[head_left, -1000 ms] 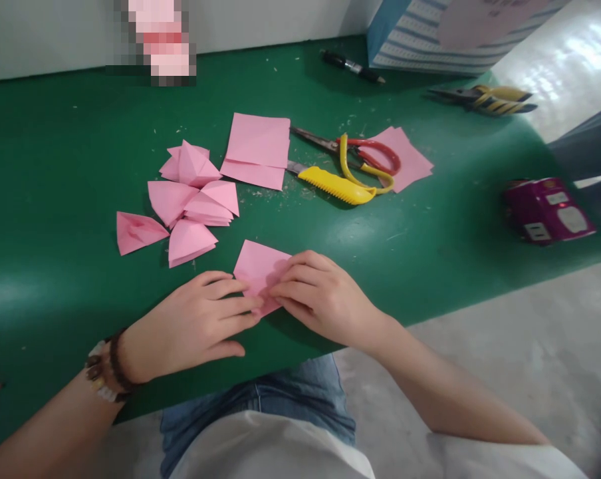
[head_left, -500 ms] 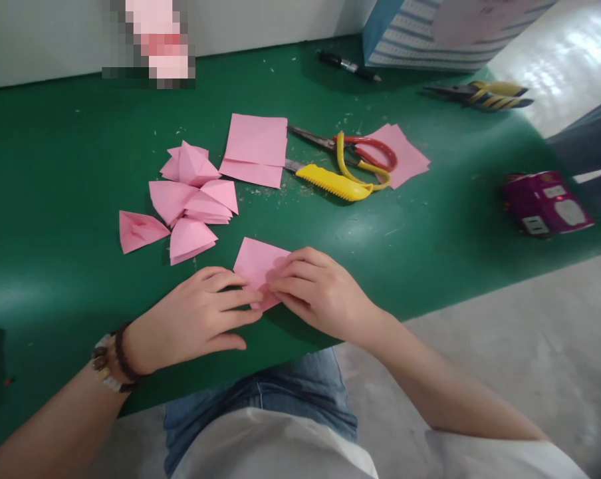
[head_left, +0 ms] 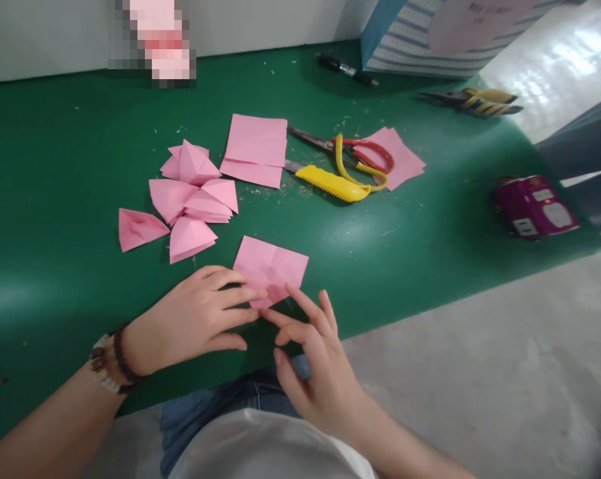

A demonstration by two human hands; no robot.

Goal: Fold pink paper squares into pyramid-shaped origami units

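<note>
A creased pink paper sheet (head_left: 275,263) lies on the green table (head_left: 410,279) in front of me. My left hand (head_left: 201,313) rests flat with its fingers spread, the fingertips over the sheet's lower left part. My right hand (head_left: 310,352) is at the sheet's lower right edge, fingers apart, the fingertips at or just over the paper; whether they press on it I cannot tell. Neither hand grips anything. Several folded pink paper pieces (head_left: 193,199) lie to the upper left of the sheet.
Flat pink sheets (head_left: 258,140) lie behind. Beside them are a yellow-handled cutter (head_left: 333,183) and red-and-yellow scissors (head_left: 353,148), partly over more pink paper (head_left: 403,159). Farther off are a pen (head_left: 347,69), pliers (head_left: 475,100), a paper bag (head_left: 420,40) and a purple packet (head_left: 534,206).
My right hand has let go of the sheet's right side, drawn back toward me and spread its fingers. More of the sheet shows now. My left hand has hardly moved.
</note>
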